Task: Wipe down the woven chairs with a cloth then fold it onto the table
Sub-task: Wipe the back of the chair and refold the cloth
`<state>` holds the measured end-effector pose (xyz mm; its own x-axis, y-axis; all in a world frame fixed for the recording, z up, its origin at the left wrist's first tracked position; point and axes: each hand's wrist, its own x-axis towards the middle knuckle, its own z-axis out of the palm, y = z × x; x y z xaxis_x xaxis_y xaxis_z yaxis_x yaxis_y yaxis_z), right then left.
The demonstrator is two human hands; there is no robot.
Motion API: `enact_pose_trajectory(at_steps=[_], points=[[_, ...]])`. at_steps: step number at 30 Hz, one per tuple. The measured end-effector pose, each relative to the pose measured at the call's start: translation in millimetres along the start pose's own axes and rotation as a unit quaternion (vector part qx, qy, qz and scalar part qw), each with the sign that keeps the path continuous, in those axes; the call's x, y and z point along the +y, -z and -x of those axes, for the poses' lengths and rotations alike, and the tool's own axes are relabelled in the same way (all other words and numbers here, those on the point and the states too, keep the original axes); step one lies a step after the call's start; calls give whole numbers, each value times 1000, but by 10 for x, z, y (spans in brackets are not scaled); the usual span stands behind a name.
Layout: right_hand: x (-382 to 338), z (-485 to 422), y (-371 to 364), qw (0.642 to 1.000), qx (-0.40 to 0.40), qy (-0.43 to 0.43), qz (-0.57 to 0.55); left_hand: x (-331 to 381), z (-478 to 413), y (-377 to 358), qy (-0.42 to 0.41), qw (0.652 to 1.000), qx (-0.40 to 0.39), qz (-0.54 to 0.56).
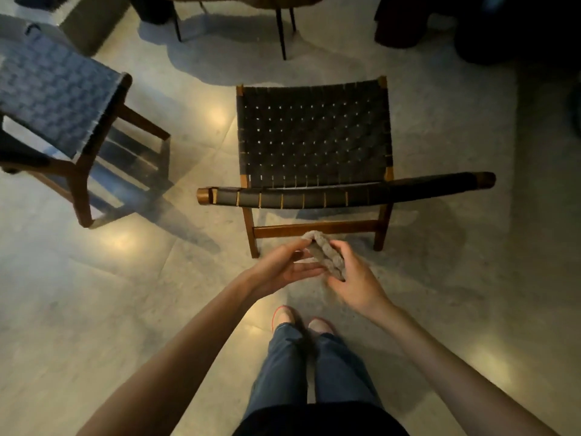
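On my feed the right hand (355, 278) has its fingers curled round a bunched grey cloth (323, 253), held in the air just behind the backrest of the near woven chair (314, 136). The left hand (283, 266) meets the cloth from the side, fingers straight and pressed together against its lower part, thumb touching its upper end. A second woven chair (53, 102) stands apart on the left.
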<state>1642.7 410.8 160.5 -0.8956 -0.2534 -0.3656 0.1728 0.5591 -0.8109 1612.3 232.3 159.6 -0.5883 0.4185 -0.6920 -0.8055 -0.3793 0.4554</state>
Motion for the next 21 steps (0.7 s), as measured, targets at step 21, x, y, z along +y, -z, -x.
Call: enact_pose_trajectory(at_steps=[21], points=[[2388, -1158, 220, 972, 216, -14, -91, -865, -2551, 305, -198, 854, 10, -481]])
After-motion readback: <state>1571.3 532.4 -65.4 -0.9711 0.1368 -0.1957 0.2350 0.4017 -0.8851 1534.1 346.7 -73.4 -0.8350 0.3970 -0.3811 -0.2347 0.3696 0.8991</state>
